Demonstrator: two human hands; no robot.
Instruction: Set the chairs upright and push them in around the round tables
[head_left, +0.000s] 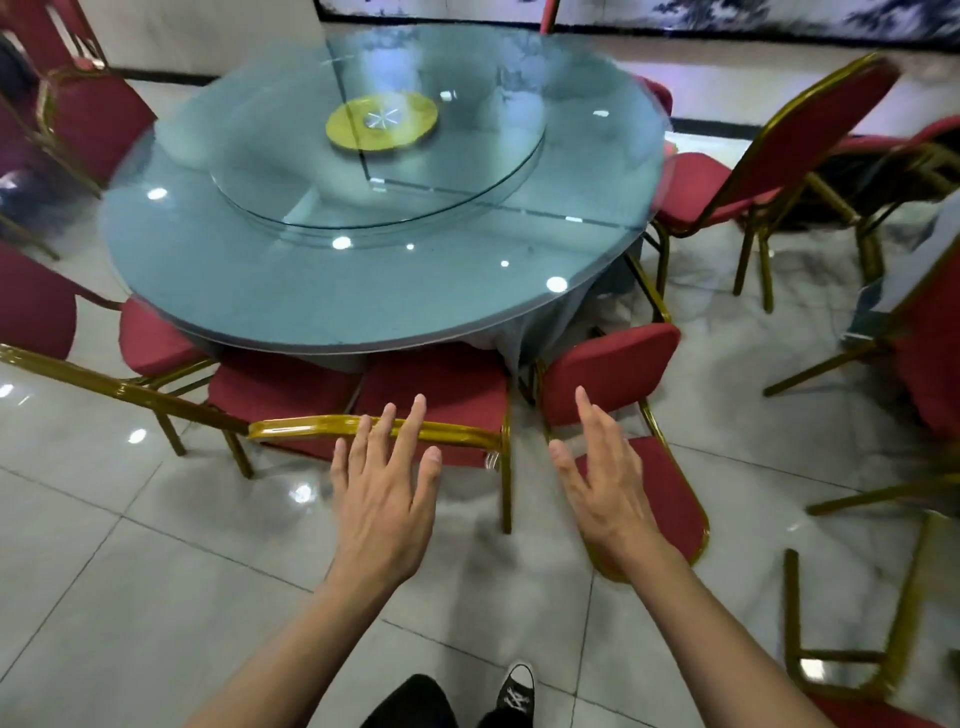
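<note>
Several chairs (436, 395) already sat tucked under the round table (374, 280) at my twelve o'clock; one chair (644, 457) lay tipped at one o'clock, another (852, 623) at four. My left hand (382, 499) and right hand (608, 488) hovered spread wide, holding nothing, over glossy floor tiles (130, 597).

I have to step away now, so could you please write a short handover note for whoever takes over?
Left hand: open, fingers over the gold top rail of the pushed-in chair, gripping nothing.
Right hand: open, above the tipped chair lying beside the round table.
Done: several near-side chairs sit tucked under the table.
Left: stand the tipped chair up and push it in; the angled chair at the right and another toppled chair also need attention.
</note>
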